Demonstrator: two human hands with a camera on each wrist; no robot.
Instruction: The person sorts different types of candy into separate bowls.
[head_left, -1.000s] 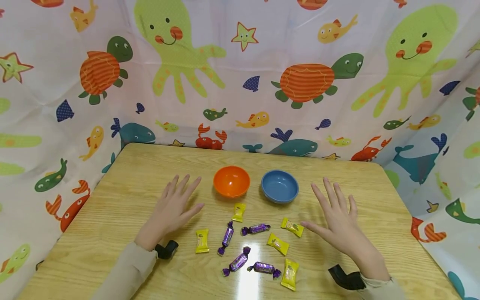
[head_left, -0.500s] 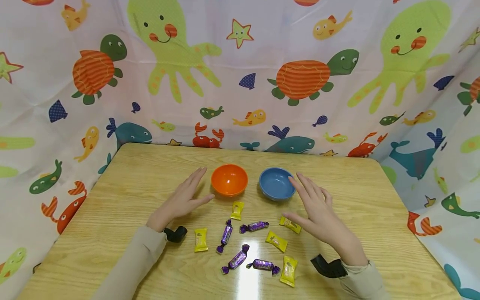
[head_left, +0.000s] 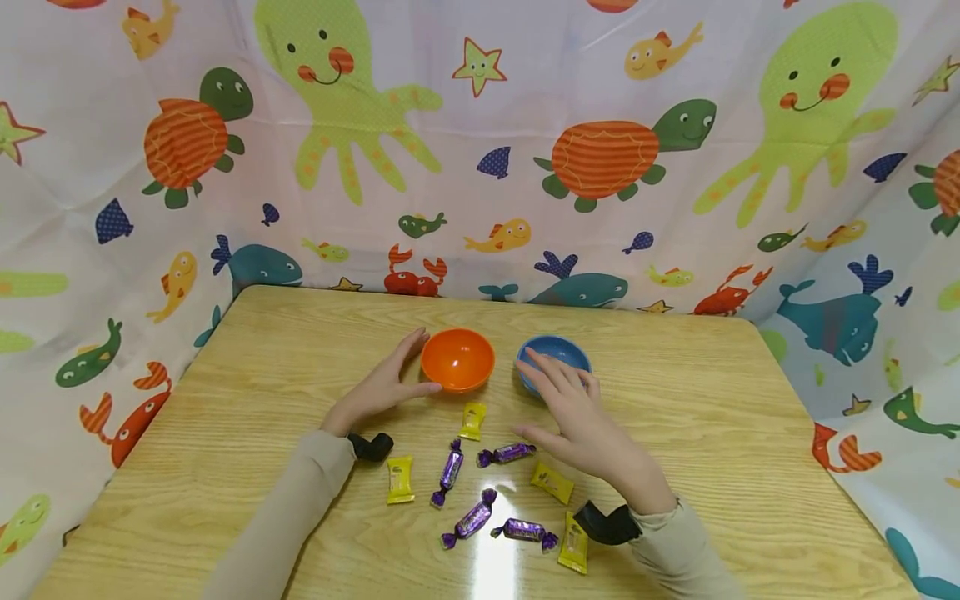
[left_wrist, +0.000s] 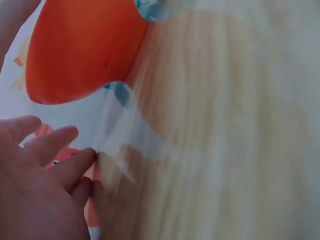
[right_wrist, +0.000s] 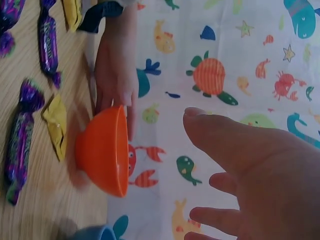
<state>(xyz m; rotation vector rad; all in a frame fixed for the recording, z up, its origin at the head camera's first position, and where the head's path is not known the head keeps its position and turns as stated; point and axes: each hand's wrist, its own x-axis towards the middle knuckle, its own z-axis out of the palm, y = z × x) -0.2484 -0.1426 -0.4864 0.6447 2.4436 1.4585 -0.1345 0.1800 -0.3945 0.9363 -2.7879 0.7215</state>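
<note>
Left hand [head_left: 382, 385]: had come right, thumb and fingers wide about the left side of the orange bowl [head_left: 458, 360]; contact I couldn't tell.
Right hand [head_left: 585, 421]: had swung left, fingers loosely spread, partly hiding the blue bowl [head_left: 558, 344].
Sweets [head_left: 474, 518]: lay nearer; bowls drew both hands.

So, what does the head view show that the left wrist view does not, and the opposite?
Only the head view shows the round blue bowl, purple-wrapped candies, yellow-wrapped candies and right hand. Only the left wrist view shows the palm of the left hand. Both share that hand, the round orange bowl, wooden table and printed white cloth.
</note>
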